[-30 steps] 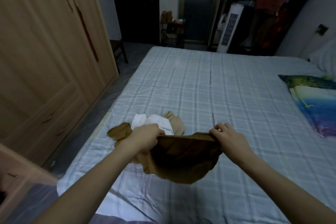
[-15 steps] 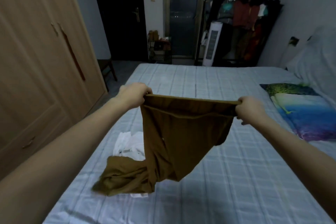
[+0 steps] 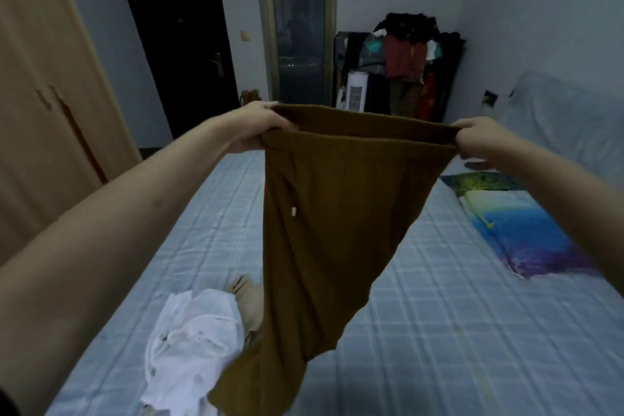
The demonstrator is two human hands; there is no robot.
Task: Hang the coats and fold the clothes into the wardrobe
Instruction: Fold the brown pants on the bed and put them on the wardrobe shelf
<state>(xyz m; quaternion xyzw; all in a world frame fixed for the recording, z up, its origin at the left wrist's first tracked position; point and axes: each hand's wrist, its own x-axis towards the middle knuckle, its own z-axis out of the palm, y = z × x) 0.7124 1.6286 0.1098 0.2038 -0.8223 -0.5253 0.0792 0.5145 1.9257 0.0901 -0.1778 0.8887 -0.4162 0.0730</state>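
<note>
A pair of brown trousers (image 3: 324, 230) hangs in the air in front of me, stretched out by its waistband. My left hand (image 3: 260, 130) grips the waistband's left end and my right hand (image 3: 479, 142) grips its right end. The legs dangle down and the lower hem reaches the bed. A crumpled white garment (image 3: 192, 344) lies on the bed below left, with a beige garment (image 3: 251, 304) partly under it. The wooden wardrobe (image 3: 44, 105) stands shut along the left.
A bed with a light blue checked sheet (image 3: 439, 331) fills the lower view. A colourful pillow (image 3: 516, 230) lies at its right. A rack piled with clothes (image 3: 405, 67) and a white fan heater (image 3: 356, 91) stand at the far wall beside a dark door (image 3: 189, 44).
Both hands have lifted the brown trousers from the bed up to chest height and pulled the waistband taut. The legs now hang straight instead of bunched.
</note>
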